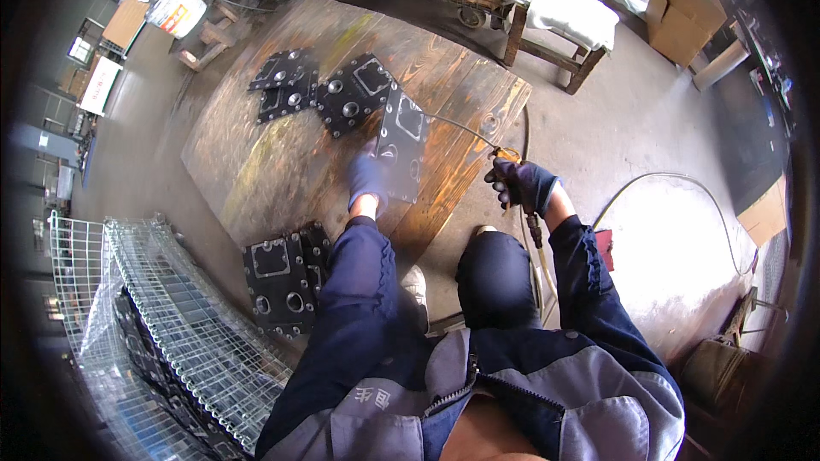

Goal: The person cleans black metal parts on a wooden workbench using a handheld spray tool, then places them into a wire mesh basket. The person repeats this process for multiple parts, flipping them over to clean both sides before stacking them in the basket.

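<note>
Blowing off a tilted black plate (401, 143) mid-board: left hand (367, 181) gripping its near edge, right hand (523, 185) clenched on an air gun (506, 156) to the right; next, likely steady aim across holes.

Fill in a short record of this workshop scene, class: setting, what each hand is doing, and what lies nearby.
Setting: worn wooden board on a concrete floor
Left hand: gloved, tilting up a black metal plate
Right hand: gloved, gripping an air gun with a thin nozzle toward the plate
Nearby: more black plates on the board, a stack beside a wire cage
</note>
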{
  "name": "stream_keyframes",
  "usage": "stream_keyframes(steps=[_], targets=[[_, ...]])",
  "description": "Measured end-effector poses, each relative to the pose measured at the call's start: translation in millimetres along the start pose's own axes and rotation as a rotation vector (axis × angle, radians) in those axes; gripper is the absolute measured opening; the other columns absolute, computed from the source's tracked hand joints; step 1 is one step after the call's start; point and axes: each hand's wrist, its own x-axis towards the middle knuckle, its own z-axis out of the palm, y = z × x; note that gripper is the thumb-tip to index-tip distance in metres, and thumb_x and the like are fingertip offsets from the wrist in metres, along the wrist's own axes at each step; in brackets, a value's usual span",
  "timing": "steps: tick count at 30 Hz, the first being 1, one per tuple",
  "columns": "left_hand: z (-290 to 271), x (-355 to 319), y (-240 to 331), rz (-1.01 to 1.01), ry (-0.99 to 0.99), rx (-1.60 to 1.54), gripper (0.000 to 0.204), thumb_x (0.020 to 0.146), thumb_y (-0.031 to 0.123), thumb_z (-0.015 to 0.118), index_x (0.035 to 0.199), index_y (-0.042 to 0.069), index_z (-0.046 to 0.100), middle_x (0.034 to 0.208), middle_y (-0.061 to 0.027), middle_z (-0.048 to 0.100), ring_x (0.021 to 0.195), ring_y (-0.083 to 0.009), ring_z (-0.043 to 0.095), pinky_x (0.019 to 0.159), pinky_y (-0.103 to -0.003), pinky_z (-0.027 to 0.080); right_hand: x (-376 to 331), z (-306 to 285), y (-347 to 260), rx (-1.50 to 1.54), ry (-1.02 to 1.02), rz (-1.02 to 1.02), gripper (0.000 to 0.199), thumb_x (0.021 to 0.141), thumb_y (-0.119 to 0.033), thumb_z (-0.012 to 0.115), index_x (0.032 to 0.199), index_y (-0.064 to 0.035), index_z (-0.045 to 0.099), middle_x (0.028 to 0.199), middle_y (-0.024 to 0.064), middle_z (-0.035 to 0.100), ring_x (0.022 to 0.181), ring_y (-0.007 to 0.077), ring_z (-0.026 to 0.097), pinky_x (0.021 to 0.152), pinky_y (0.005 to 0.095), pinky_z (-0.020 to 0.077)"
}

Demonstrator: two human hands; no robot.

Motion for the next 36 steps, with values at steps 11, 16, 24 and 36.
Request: stream_keyframes(steps=[11, 16, 24, 36], targets=[[4, 21, -4, -0.186, -0.101, -0.173, 0.051, 0.083, 0.009, 0.070, 0.131, 0.007, 0.053, 0.108, -0.0072, 0.066, 0.092, -0.0181, 0.058, 0.082, -0.035, 0.047, -20, -19, 27, -0.223, 0.198, -0.168, 0.025, 0.092, -0.028, 0.063, 0.097, -0.0041, 0.066, 0.074, 0.0066, 0.064, 0.058, 0.0176, 0.063, 0.048, 0.0311, 0.0513], [21, 27, -10, -0.501, -0.112, -0.622, 0.048, 0.086, 0.009, 0.065, 0.131, 0.008, 0.048, 0.103, -0.0137, 0.064, 0.083, -0.0231, 0.061, 0.070, -0.040, 0.049, -65, -9, 53, -0.707, 0.626, -0.019, 0.033, 0.087, -0.032, 0.063, 0.094, -0.0001, 0.066, 0.068, 0.0109, 0.064, 0.056, 0.0174, 0.063, 0.052, 0.0327, 0.0500], [-1, 4, 4, -0.414, 0.137, -0.363, 0.029, 0.087, 0.027, 0.062, 0.104, 0.004, 0.066, 0.100, -0.0183, 0.069, 0.093, -0.0295, 0.066, 0.077, -0.042, 0.050, -115, -49, 133, -0.128, 0.413, -0.171, 0.019, 0.091, -0.014, 0.062, 0.105, -0.0002, 0.061, 0.083, 0.0085, 0.063, 0.064, 0.0229, 0.066, 0.051, 0.0365, 0.0573], [-219, -239, -61, -0.109, 0.802, 0.507, 0.037, 0.094, 0.033, 0.049, 0.122, 0.013, 0.062, 0.122, -0.0197, 0.061, 0.116, -0.0358, 0.057, 0.098, -0.040, 0.045, -118, -95, 188, 0.029, 0.488, -0.086, 0.015, 0.089, -0.013, 0.063, 0.102, -0.0061, 0.062, 0.082, 0.0063, 0.060, 0.062, 0.0257, 0.063, 0.046, 0.0394, 0.0536]])
